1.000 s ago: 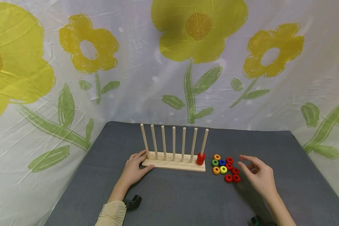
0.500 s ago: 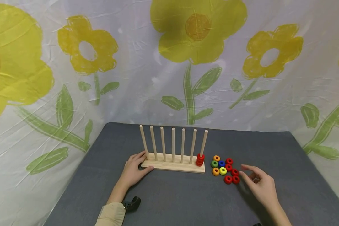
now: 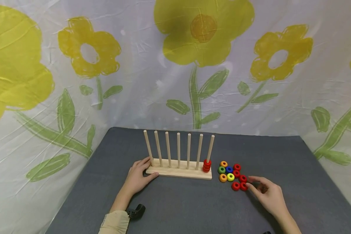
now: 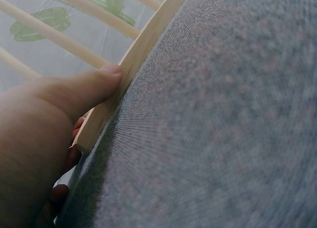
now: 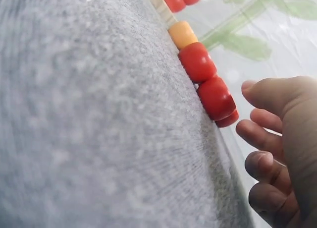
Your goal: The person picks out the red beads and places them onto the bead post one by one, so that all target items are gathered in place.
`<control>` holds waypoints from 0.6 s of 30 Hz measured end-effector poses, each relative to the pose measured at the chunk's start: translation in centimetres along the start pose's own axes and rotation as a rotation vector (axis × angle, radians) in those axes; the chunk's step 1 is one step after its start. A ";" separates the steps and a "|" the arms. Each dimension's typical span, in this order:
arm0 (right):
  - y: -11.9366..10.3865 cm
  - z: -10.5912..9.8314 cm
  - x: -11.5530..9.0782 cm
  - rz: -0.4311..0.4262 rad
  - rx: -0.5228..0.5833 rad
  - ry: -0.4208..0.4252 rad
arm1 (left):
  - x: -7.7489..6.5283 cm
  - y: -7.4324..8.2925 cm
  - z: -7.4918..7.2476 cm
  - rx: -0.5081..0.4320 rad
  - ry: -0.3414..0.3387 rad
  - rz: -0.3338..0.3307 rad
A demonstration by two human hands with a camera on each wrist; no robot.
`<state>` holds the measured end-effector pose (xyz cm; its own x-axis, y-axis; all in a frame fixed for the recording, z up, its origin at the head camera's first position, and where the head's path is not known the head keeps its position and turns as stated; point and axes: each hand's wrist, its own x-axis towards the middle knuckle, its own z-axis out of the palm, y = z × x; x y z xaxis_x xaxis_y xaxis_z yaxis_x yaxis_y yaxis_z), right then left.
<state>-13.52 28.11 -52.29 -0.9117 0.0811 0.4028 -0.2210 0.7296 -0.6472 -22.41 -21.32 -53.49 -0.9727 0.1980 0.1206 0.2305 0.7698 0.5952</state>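
A wooden peg rack (image 3: 179, 172) with several upright pegs stands on the table. Red beads (image 3: 206, 166) are stacked on its rightmost peg. My left hand (image 3: 138, 178) grips the rack's left end. The left wrist view has the thumb (image 4: 106, 79) on the front edge of the base, with the other fingers partly hidden behind the end. My right hand (image 3: 269, 195) is just right of a red bead (image 3: 243, 186), its thumb and fingers apart. In the right wrist view a gap shows between the thumb (image 5: 262, 93) and the nearest red bead (image 5: 216, 99).
Loose beads lie in a cluster right of the rack: several red, two orange (image 3: 223, 177), one green (image 3: 221, 170), one blue (image 3: 229, 170) and one yellow (image 3: 230, 177). A dark grey cloth (image 3: 193, 208) covers the table. Behind it hangs a flower-patterned curtain (image 3: 146, 97).
My right hand has come down and nearer, to the side of the closest red beads. The left hand keeps its grip on the rack. The whole head view has shifted slightly.
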 end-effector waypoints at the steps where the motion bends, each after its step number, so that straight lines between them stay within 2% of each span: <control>1: 0.1 0.0 -0.1 0.003 -0.004 -0.006 | 0.0 0.0 0.0 0.002 -0.001 0.000; 18: 0.6 0.0 -0.3 0.084 0.057 -0.123 | 0.0 -0.2 0.1 0.004 -0.001 -0.001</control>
<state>-13.45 28.53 -52.84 -0.9626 0.0541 0.2656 -0.1582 0.6838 -0.7123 -22.48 -21.42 -53.72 -0.9728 0.1980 0.1199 0.2302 0.7725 0.5918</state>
